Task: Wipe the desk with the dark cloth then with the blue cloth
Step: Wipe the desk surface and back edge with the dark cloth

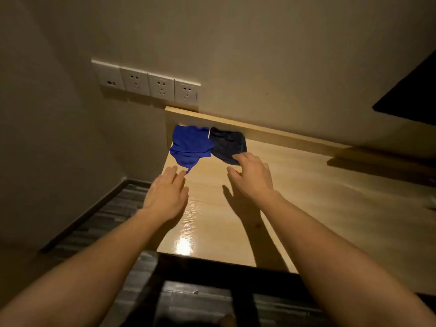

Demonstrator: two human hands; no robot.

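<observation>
A crumpled blue cloth (190, 145) lies at the desk's far left corner, and a dark cloth (227, 143) lies right beside it, their edges touching. The light wooden desk (306, 197) runs to the right along the wall. My right hand (252, 177) hovers palm down with fingers apart, its fingertips over the near edge of the dark cloth. My left hand (166, 194) is flat and open at the desk's left edge, just short of the blue cloth's hanging tip. Neither hand holds anything.
A row of white wall sockets (151, 84) sits above the desk's left end. A raised wooden lip (271, 131) borders the back of the desk. A dark panel (410, 95) is at the upper right. Dark striped flooring (111, 215) lies left of and below the desk.
</observation>
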